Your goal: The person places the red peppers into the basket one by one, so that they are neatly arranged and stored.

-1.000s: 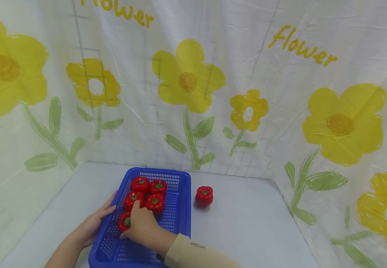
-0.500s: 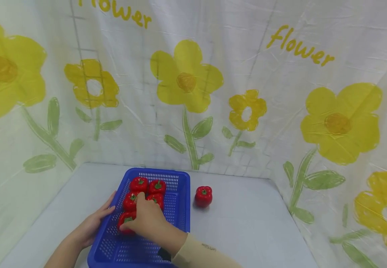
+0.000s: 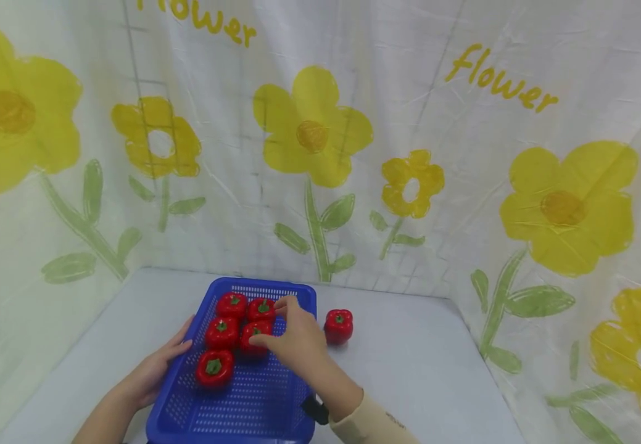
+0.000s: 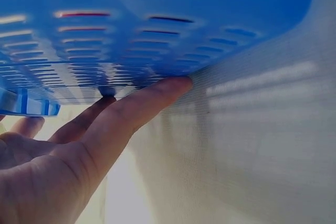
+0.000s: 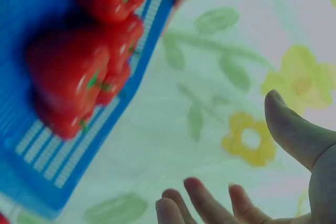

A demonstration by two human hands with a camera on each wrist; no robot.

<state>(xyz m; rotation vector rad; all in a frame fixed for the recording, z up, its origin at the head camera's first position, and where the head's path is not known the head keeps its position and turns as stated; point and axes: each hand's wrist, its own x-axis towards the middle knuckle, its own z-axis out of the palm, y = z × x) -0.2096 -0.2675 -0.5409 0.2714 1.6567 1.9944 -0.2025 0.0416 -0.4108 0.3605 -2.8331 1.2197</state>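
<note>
A blue plastic basket [image 3: 242, 404] holds several red bell peppers, among them a front-left bell pepper [image 3: 215, 369] standing alone in its row. My left hand [image 3: 156, 370] rests against the basket's left side. In the left wrist view, the fingers [image 4: 142, 106] stretch out and touch the slotted wall. Over the right part of the basket hovers my right hand [image 3: 303, 342], thumb and fingers spread, with nothing between them. It partly covers the right-hand peppers in the head view. The right wrist view shows this palm and relaxed fingers [image 5: 207, 200] apart from the basket.
One more red bell pepper [image 3: 339, 327] stands on the white table [image 3: 403, 370], right of the basket and just beyond my right hand. A white curtain [image 3: 226, 228] with yellow flowers hangs behind the table.
My right hand has let go of the front-left bell pepper and moved up and to the right, toward the basket's right rim. My left hand has stayed at the basket's side.
</note>
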